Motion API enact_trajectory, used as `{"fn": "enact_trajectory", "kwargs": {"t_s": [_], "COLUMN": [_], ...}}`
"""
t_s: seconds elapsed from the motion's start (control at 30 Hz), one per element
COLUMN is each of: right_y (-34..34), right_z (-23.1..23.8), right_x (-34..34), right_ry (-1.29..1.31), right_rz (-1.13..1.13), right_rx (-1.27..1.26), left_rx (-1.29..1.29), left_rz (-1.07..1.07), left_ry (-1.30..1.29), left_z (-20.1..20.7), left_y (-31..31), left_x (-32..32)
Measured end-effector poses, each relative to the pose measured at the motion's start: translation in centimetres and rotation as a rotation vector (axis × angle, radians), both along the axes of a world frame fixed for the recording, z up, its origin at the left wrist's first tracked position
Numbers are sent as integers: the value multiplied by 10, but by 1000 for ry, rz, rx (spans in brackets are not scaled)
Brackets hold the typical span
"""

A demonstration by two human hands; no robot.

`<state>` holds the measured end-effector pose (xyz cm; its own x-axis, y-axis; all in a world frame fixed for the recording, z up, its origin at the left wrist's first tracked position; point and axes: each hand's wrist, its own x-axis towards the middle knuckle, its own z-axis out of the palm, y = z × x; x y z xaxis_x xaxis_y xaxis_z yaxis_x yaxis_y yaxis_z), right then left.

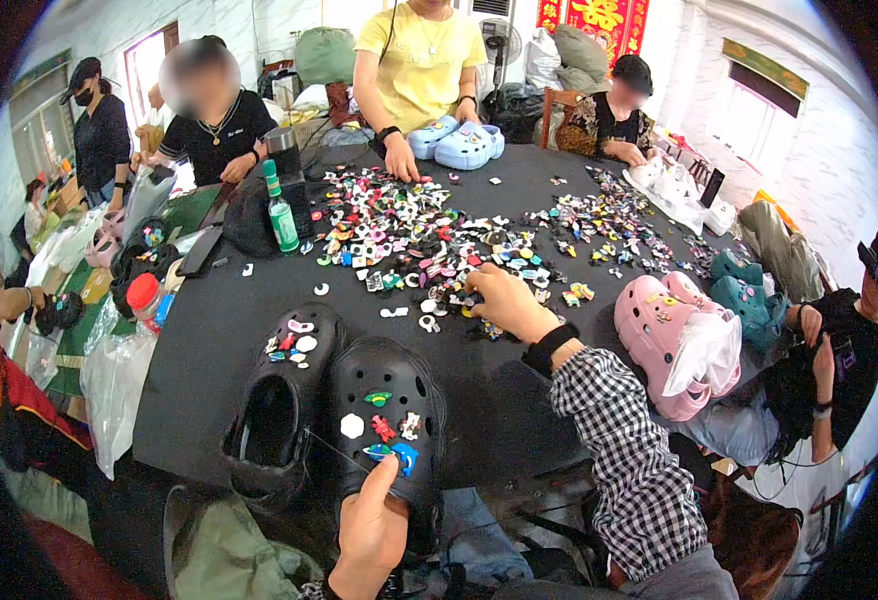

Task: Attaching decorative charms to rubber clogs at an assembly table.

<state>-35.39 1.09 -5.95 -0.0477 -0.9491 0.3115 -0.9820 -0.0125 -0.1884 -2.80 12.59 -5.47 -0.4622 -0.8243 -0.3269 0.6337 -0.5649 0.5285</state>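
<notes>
My left hand [371, 525] grips a black foam clog [387, 385] at the table's near edge. Its thumb presses beside a blue charm [406, 459] on the clog's top, the other fingers out of sight. Green, white and red charms also sit in that clog's holes. Touching it on the left is a second black clog [264, 420], with several charms on its toe. My right hand [509, 303] reaches into the near side of a wide heap of small colourful shoe charms [399, 225]. Its fingers curl downward; whatever they pinch is hidden among the charms.
A pink clog pair [649, 320] with a plastic bag lies right of my right arm, teal clogs [749, 290] beyond. A green bottle [281, 210] stands left of the heap. Across the table, a person in yellow is beside light-blue clogs [467, 148]. Other people sit around.
</notes>
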Motion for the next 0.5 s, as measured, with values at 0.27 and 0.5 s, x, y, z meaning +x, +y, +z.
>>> {"fn": "enact_trajectory", "kwargs": {"t_s": [0.27,0.5], "right_y": [1,3], "right_z": [-6,-2], "right_x": [-12,-7], "right_ry": [-218,-560], "right_rz": [41,-38], "right_rx": [-137,-89], "left_rx": [28,6], "left_rz": [-27,-38], "left_ry": [61,59], "left_z": [-4,-11], "left_y": [0,1], "left_x": [-1,0]}}
